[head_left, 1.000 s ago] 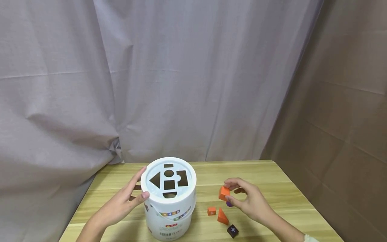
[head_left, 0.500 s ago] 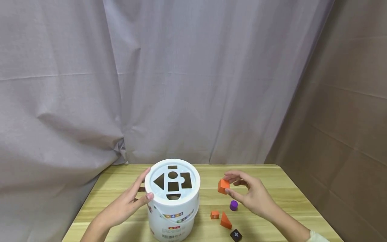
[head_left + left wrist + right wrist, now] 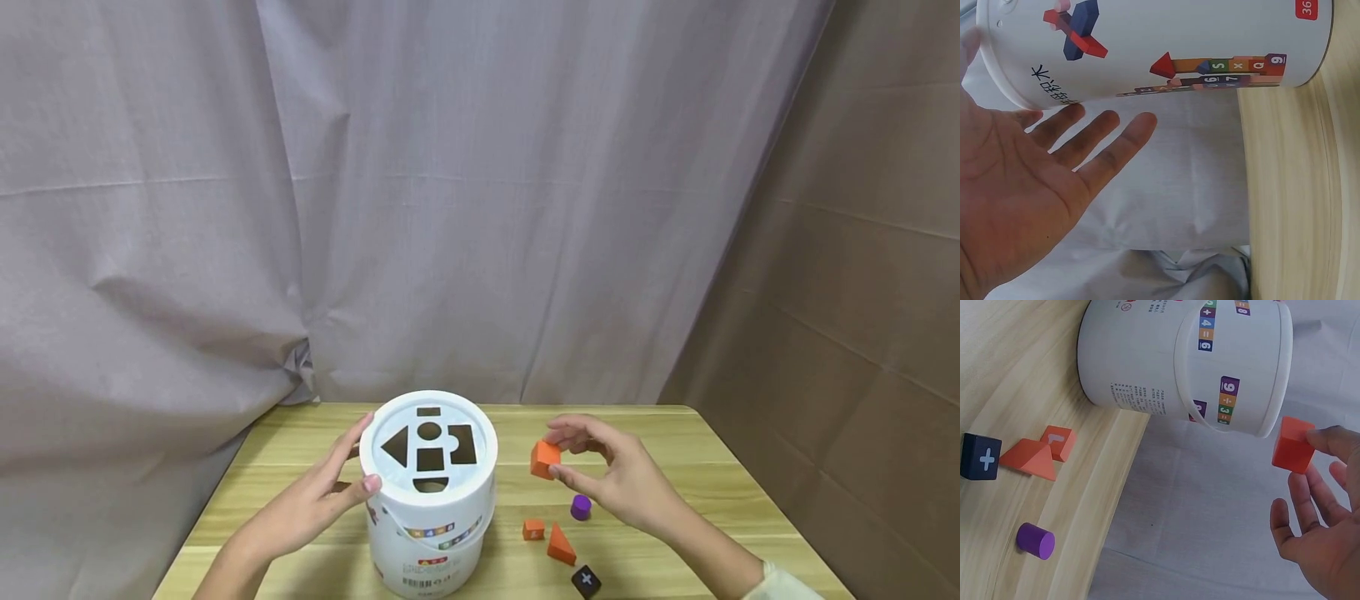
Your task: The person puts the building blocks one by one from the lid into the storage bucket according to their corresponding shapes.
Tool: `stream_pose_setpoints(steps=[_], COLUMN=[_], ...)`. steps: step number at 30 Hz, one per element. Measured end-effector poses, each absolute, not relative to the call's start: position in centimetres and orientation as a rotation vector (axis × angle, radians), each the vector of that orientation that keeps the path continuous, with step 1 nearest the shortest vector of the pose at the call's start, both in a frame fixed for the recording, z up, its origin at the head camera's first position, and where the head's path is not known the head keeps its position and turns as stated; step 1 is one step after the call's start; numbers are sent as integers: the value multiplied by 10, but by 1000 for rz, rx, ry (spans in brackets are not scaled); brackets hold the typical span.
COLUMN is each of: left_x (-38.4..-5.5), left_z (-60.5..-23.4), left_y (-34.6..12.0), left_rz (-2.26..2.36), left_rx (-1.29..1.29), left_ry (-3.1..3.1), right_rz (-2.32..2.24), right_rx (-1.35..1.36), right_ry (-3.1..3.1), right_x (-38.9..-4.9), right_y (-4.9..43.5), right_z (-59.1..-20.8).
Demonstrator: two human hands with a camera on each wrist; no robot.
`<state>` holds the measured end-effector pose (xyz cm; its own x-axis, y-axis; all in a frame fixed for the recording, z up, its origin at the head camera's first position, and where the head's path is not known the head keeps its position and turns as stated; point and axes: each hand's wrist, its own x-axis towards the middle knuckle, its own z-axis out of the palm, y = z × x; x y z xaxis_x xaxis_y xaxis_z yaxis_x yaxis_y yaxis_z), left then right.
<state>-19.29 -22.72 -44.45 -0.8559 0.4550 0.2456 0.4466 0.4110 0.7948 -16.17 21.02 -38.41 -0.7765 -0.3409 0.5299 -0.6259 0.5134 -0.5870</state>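
A white bucket (image 3: 420,533) stands on the table, its pale lid (image 3: 390,473) cut with a triangle, a circle, a square and other shaped holes. My left hand (image 3: 311,500) rests against the bucket's left side, thumb at the rim; in the left wrist view its fingers are spread and fairly straight along the wall. My right hand (image 3: 622,475) pinches an orange block (image 3: 545,459) between thumb and fingertips. That block is raised above the table, to the right of the bucket's rim.
Right of the bucket lie a small orange block (image 3: 533,530), an orange triangular block (image 3: 561,546), a purple cylinder (image 3: 581,507) and a black cube (image 3: 586,581) with a plus sign. A grey curtain (image 3: 450,208) hangs behind the wooden table (image 3: 675,517).
My right hand has lifted the orange block and moved it left towards the bucket, uncovering the purple cylinder. The left hand keeps its place on the bucket; the head view has shifted slightly.
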Motion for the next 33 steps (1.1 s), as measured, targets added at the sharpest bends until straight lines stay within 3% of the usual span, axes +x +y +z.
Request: stream_pose_setpoints(steps=[19,33], left_x=[-199,-192], left_z=[-434,-441], left_y=[-232,-227], left_rz=[1447,1419], left_rx=[866,854], left_ry=[2651,2627], right_rz=[1205,1203], right_rx=[926,1012], right_ry=[-2366,-2309], right_x=[-181,-183], right_y=[188,166], right_z=[-369,-379])
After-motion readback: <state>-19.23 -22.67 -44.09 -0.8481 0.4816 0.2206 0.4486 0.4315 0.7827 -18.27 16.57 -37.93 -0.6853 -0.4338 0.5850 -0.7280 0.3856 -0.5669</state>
